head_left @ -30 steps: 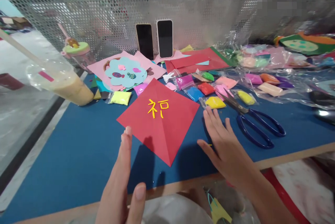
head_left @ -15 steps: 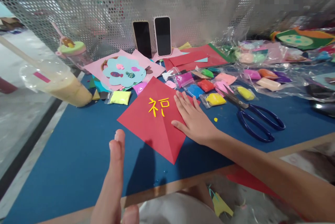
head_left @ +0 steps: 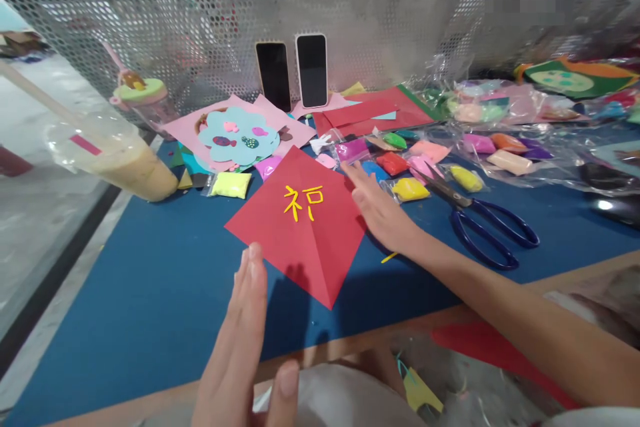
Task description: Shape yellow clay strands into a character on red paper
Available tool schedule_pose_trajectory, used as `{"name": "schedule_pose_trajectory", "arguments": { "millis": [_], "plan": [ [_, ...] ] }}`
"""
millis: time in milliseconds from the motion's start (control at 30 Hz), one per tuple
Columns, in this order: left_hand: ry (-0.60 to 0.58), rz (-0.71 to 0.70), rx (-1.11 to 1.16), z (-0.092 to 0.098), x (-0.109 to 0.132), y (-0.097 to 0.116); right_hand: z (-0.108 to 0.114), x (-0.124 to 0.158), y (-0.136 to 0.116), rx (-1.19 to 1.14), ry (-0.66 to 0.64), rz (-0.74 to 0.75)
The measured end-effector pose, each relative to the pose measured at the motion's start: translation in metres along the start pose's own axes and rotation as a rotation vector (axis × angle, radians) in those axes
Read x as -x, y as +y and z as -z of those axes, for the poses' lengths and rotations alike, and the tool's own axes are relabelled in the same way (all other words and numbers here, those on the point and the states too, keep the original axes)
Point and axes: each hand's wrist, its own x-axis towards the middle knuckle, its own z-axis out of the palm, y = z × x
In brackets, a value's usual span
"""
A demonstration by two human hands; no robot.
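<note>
A red square of paper (head_left: 280,240) lies cornerwise on the blue tabletop, creased down its lower half. Yellow strokes (head_left: 314,198), apparently thin clay strips, form part of a Chinese character on it. My right hand (head_left: 383,214) is tilted on edge at the paper's right corner, fingers stretched out and holding nothing. Partly hidden beneath that hand, a thin yellow strip (head_left: 389,258) lies on the table. My left hand (head_left: 240,340) hovers near the front edge, left of the paper's lower corner, with fingers extended and thumb apart; nothing is in it.
Blue-handled scissors (head_left: 493,227) lie to the right. Bagged clay packets, including a yellow one (head_left: 411,189), spread behind the paper. A tilted drink cup (head_left: 135,167) is at left. Two phones (head_left: 312,70) lean on the perforated metal panel (head_left: 400,20). Pink paper artwork (head_left: 185,126) lies behind.
My right hand has turned from lying flat on the paper to standing on edge, shifting right and uncovering the yellow strip. My left hand has moved right, toward the paper.
</note>
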Motion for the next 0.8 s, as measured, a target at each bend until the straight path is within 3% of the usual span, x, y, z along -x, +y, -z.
{"name": "schedule_pose_trajectory", "arguments": {
  "millis": [100, 267, 433, 600, 800],
  "plan": [
    [-0.056, -0.068, -0.067, 0.0, -0.004, -0.008, 0.028, 0.008, 0.002, -0.043, 0.095, 0.048],
    [-0.087, -0.275, -0.142, -0.009, -0.011, -0.016, 0.065, 0.045, 0.013, 0.169, -0.107, 0.285],
    [-0.051, -0.364, -0.162, -0.03, -0.022, -0.009, 0.061, 0.071, 0.033, 0.249, -0.194, 0.372],
    [-0.116, -0.31, -0.135, -0.059, -0.042, 0.009, 0.055, 0.071, 0.038, 0.249, -0.139, 0.394],
    [-0.198, -0.247, -0.145, -0.085, -0.059, 0.018, 0.06, 0.067, 0.027, 0.189, -0.034, 0.408]
  ]
}}
